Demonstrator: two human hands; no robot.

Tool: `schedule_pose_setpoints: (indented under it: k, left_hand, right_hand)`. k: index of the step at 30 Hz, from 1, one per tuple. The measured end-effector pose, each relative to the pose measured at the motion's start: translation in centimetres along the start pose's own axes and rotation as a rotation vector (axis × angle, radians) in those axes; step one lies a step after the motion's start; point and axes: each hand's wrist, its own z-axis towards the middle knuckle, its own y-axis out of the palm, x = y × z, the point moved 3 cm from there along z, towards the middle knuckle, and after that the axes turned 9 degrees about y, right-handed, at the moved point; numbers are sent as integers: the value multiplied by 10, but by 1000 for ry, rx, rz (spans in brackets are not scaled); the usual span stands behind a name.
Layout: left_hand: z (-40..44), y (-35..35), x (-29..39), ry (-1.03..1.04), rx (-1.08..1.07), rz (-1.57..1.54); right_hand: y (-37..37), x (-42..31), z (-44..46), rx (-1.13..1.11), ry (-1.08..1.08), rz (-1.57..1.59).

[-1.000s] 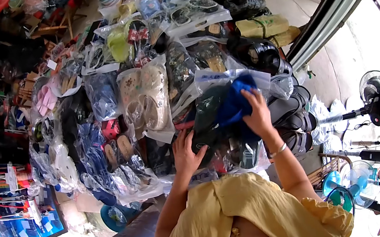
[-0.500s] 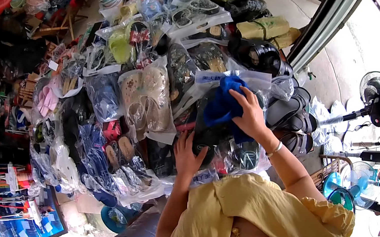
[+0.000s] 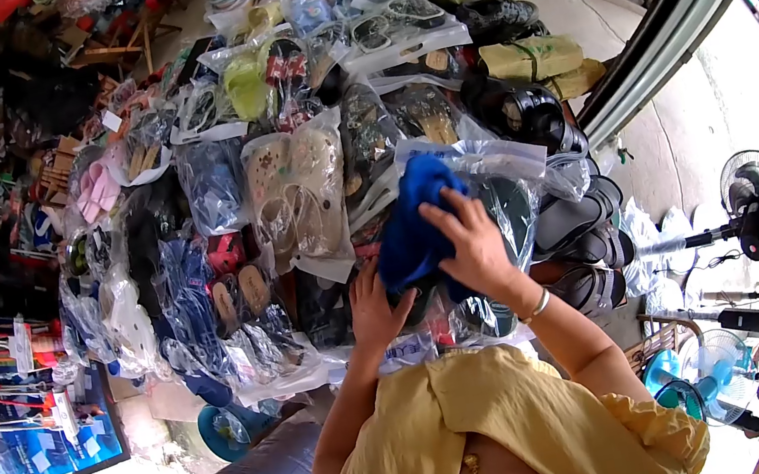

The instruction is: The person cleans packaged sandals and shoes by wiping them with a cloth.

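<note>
Just a blue cloth (image 3: 415, 220), crumpled and soft (deep, almost royal blue).

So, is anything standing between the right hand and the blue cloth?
Nothing visible: the right hand already has its fingers directly on the blue cloth. The left hand is close, at the cloth's lower left, but not between them.

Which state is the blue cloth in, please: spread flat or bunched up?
Bunched up: the blue cloth shows creases and raised folds beside the right hand's fingers.
</note>
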Motion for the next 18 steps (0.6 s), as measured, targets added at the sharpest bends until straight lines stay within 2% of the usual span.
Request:
schedule_pose_setpoints:
  k: [4,6,8,12,14,16,18]
  left_hand:
    - [0,0,1,23,16,-33]
    - [0,1,2,10,-10,33]
    - [-3,-4,4,-1,-24,14]
    - [0,-2,1,-9,10,-16]
    - [-1,0,1,-18,8,-23]
    - [-1,0,0,-25,3,-27]
    - [1,2,0,3,-1,6]
  right_hand:
    - [41,-1,-37,-239,-152,-46]
    - [47,13,-29,-133,-107,1]
    - [21,9,3,-91,28,-57]
    - [-20,16,15,93,42,-77]
    - [-17,24,11,91,25,-86]
    - [7,48,-5,-29,97,-116]
    - [20,67,-2,-27,165,-62]
